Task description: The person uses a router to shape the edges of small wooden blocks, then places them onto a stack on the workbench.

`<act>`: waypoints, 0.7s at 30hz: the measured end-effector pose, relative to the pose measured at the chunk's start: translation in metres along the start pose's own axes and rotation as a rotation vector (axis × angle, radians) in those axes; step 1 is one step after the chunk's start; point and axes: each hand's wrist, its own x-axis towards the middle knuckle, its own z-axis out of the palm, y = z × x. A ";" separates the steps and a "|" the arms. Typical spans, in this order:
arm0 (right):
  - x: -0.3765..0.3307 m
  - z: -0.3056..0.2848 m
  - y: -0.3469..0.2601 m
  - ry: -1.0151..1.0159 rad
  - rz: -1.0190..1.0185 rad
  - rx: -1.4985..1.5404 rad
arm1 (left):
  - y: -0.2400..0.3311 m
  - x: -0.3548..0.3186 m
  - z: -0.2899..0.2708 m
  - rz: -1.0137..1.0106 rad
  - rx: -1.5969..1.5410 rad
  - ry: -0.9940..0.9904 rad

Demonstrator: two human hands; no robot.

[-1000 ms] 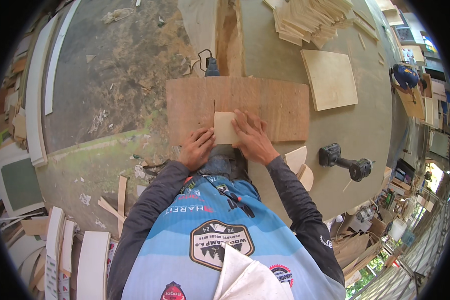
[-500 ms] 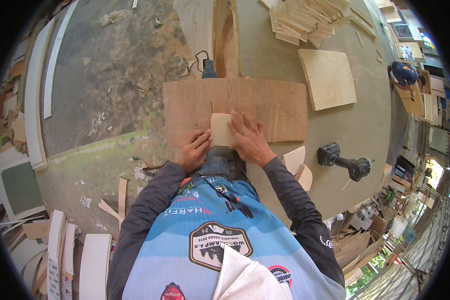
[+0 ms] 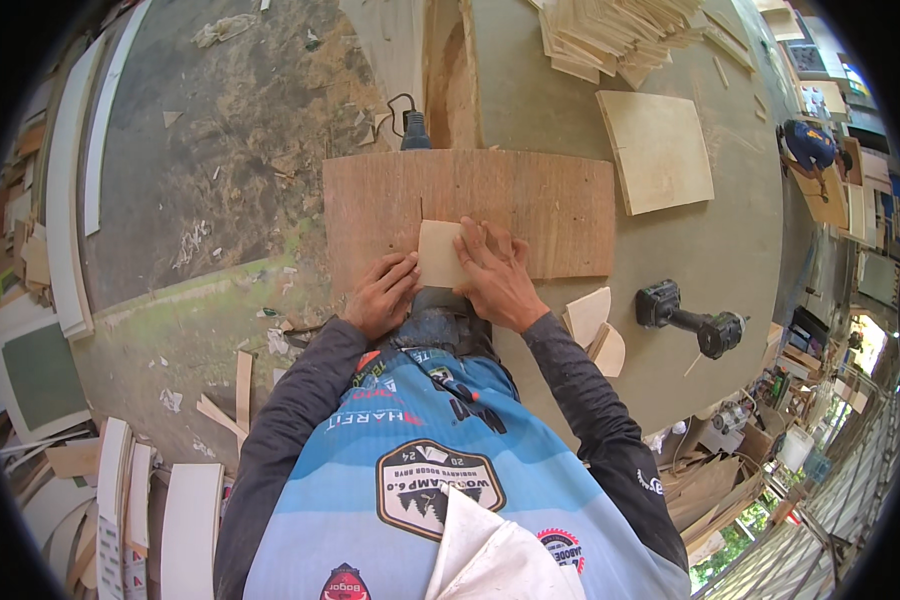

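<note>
A small pale square of plywood lies flat on a reddish-brown wooden board. My left hand grips its left edge with bent fingers, close to the near corner. My right hand holds its right side, fingertips pressing on the top face. Just beyond the square's far left corner, a thin dark slit runs away from me in the board. Part of a blue power tool with a black cord shows past the board's far edge; the rest is hidden underneath.
At right lie a black cordless drill, a large pale plywood panel and curved wood offcuts. A heap of thin wooden pieces is at the far right. Sawdust covers the far left. Another person works at the right rim.
The whole view has shifted slightly. Both hands and the plywood square keep nearly the same place on the board.
</note>
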 end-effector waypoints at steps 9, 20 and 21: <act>0.002 0.000 -0.007 0.032 0.005 -0.023 | -0.001 0.000 -0.002 0.002 0.008 -0.008; 0.003 -0.003 -0.009 0.036 0.017 -0.025 | -0.004 -0.002 -0.001 -0.017 0.008 -0.043; 0.002 -0.002 -0.009 0.039 0.018 -0.026 | -0.004 -0.003 -0.001 -0.014 0.009 -0.045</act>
